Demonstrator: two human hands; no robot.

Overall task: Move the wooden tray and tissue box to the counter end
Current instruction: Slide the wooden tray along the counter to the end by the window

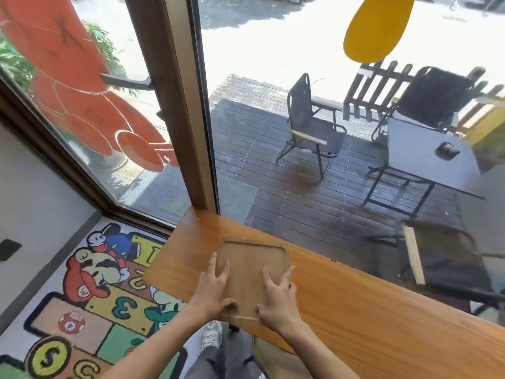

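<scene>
We see one wooden tray [252, 272] lying flat near the left end of the tabletop [382, 310]. Two hands press on it, fingers spread: the left hand [214, 289] on its left side, the right hand [277, 294] on its right. Their palms hide the tray's near edge.

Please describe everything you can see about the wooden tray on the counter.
The wooden tray is squarish with rounded corners, brown wood with a shallow sunken middle and a raised rim. It is empty and lies flat on the wooden counter near its end by the window. The left hand and the right hand both press flat on it, fingers spread, thumbs at its near edge.
</scene>
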